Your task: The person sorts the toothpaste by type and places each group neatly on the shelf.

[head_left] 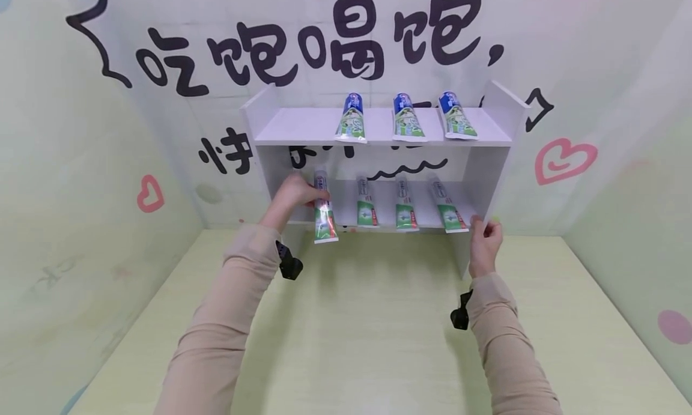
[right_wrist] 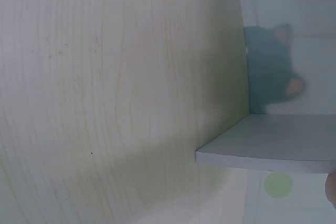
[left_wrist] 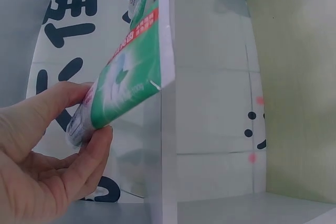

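Observation:
My left hand (head_left: 296, 193) pinches a green and white toothpaste tube (left_wrist: 128, 72) between thumb and fingers at the left of the lower shelf board. The tube's flat crimped end points toward me and overhangs the board's front edge (left_wrist: 168, 156). In the left wrist view it tilts, with its narrower part in the fingers. My right hand (head_left: 485, 247) grips the front edge of the white rack's right side panel (head_left: 489, 181), level with the lower board. Only a fingertip (right_wrist: 331, 187) beside that panel shows in the right wrist view.
Several more green and white tubes (head_left: 404, 208) lie on the lower board (head_left: 384, 194). Three blue and green toothpaste tubes (head_left: 406, 118) lie on the upper board (head_left: 303, 125). The rack stands on a pale wood-grain table (head_left: 351, 331) against a wall (head_left: 584, 60) with black lettering.

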Tool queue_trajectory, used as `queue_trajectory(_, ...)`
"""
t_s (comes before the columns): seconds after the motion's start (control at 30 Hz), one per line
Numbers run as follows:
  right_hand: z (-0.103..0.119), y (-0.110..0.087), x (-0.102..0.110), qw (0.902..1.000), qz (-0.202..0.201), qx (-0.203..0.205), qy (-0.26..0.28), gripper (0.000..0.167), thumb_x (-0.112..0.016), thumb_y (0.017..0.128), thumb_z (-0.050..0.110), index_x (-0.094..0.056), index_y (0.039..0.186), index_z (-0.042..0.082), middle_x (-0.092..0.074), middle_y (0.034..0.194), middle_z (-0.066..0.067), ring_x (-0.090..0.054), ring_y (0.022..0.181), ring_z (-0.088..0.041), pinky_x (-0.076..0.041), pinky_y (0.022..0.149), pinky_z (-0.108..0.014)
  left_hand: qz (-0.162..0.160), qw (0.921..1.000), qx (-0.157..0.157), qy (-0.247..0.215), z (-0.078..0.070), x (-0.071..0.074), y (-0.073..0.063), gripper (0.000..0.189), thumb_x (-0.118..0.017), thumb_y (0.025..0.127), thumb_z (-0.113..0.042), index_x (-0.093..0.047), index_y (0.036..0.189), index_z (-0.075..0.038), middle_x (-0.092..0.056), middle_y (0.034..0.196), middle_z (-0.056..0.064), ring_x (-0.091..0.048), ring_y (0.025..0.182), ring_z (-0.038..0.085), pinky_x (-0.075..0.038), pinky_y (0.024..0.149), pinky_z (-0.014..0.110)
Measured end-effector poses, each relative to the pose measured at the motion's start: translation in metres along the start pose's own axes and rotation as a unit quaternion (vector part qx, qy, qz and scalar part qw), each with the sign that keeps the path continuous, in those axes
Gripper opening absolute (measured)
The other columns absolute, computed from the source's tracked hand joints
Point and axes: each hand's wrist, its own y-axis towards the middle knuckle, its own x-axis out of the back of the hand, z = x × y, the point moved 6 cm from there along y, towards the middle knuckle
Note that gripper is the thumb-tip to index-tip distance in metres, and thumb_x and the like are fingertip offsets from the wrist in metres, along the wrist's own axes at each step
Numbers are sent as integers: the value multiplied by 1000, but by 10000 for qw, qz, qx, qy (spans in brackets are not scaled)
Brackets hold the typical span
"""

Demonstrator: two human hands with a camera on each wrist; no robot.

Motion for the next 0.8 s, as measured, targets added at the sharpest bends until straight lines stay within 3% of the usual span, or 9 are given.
queue_trajectory(0.23,1,-2,5,9999,-89,-4,-64,15,-50,90,20,-39,81,19,-39,82,6,-37,77,-5,-32,65,-16,-27,9999,-139,-78,-7,-4,13,64,-73,72,-21,-42,119,11,-58,109,21,-56,65,13,-55,65,24)
queue_trajectory(0.53,-3,-3,4,9999,12,-17,-116,14,-50,91,22,-39,83,19,-39,83,6,-36,77,-6,-33,66,-16,-46,9999,133,-24,3,-10,25,60,-74,72,-21,-46,117,10,-58,103,17,-52,65,12,-49,61,20)
queue_trajectory(0.67,-4,-2,2,10000,35,6,-81,14,-51,91,22,-39,82,19,-39,83,6,-37,77,-6,-33,66,-17,-123,9998,86,-109,8,-11,29,58,-73,74,-23,-49,114,10,-61,105,20,-54,67,13,-50,65,21)
queue_trajectory(0.8,-1,0,1,10000,-13,77,-60,14,-51,90,20,-40,81,19,-39,82,6,-37,77,-6,-32,66,-17,-352,9991,-23,-244,11,-12,30,51,-73,74,-25,-55,108,8,-62,106,20,-57,79,19,-51,75,28)
